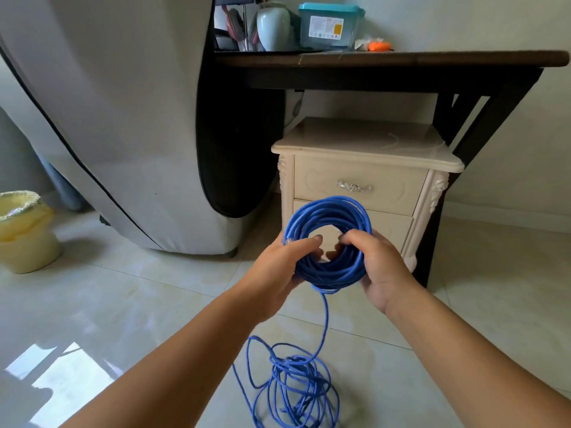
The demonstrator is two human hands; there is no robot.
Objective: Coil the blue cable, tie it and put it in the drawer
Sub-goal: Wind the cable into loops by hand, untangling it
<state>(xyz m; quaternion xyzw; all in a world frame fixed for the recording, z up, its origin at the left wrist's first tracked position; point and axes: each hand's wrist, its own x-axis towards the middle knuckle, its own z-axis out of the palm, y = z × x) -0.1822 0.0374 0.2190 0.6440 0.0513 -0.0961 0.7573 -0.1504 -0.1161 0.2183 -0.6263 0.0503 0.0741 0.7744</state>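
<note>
Centre frame, our left hand and right hand curl fingers round the smooth blue round-coiled cable; loose loops trail onto glossy tile, lower centre.

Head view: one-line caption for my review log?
Left hand and right hand grip a partly-wound blue cable coil before the closed drawer; the rest lies tangled on the floor.

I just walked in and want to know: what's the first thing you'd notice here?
The bright blue cable jumps out first: a round coil held up in the middle by the left hand and right hand. Its loose tangle lies on the floor below. Behind stands a cream cabinet, its top drawer closed.
</note>
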